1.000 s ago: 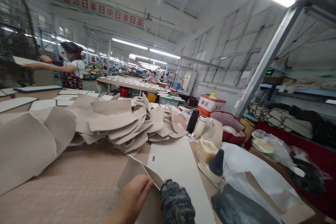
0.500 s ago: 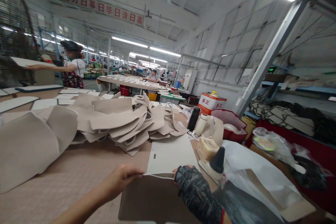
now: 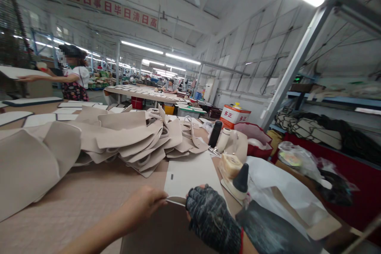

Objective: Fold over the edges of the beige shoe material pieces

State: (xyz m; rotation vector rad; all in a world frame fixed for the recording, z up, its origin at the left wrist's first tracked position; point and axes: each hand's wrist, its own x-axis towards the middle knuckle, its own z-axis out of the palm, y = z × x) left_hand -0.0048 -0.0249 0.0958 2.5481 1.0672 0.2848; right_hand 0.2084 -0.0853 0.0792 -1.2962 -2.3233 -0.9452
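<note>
At the bottom centre a taupe panel (image 3: 160, 230) with a pale edge is held up by both hands. My left hand (image 3: 145, 206), bare, pinches its top edge on the left. On the right, my right hand (image 3: 208, 214), in a dark grey fingerless glove, closes round the same edge; its fingertips are partly hidden. Behind them a pale flat board (image 3: 190, 172) with a small dark slot lies on the table (image 3: 98, 198). Beyond it is a heap of beige leather-like pieces (image 3: 127, 135).
Right of the board stand a dark cone-tipped bottle (image 3: 241, 178), a yellowish block (image 3: 231, 164), a black bottle (image 3: 215, 134) and a cream bottle (image 3: 223, 139). White sheeting (image 3: 274, 182) lies at the right. Far left, a person (image 3: 73, 75) holds a pale panel (image 3: 20, 72).
My hands have come closer together along the panel's edge, the gloved one shifting left. The whole view has swung slightly, so the surroundings sit further left.
</note>
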